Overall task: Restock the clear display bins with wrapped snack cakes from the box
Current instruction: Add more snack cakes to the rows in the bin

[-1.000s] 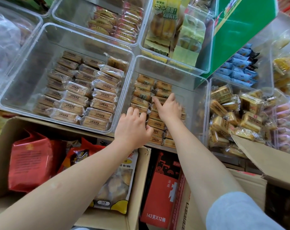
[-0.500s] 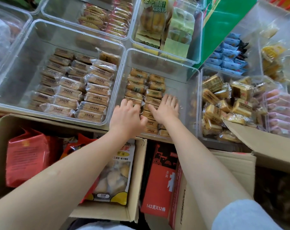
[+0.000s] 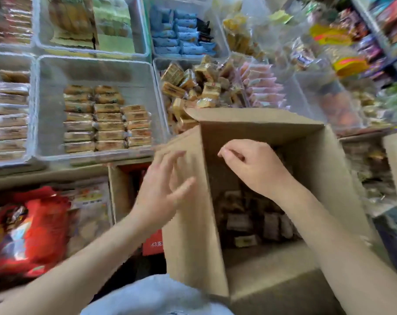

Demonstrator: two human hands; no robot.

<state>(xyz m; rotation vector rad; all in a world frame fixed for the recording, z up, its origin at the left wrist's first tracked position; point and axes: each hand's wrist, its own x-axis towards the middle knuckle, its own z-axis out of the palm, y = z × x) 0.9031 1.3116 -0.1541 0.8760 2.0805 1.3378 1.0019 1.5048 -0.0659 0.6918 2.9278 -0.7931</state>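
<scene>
An open cardboard box stands in front of me, with wrapped snack cakes dim at its bottom. My left hand hovers at the box's left flap, fingers spread and holding nothing. My right hand is over the box opening, fingers loosely curled, with nothing in it. Behind the box a clear bin holds three neat rows of wrapped cakes. The frame is blurred by motion.
More clear bins surround it: cakes at the left, loose yellow cakes, pink packs, blue packs. A second cardboard box at lower left holds red bags. Shelves of snacks stand at the right.
Both hands have left the cakes in the clear bin and come back toward me to the cardboard box. The view has swung to the right.
</scene>
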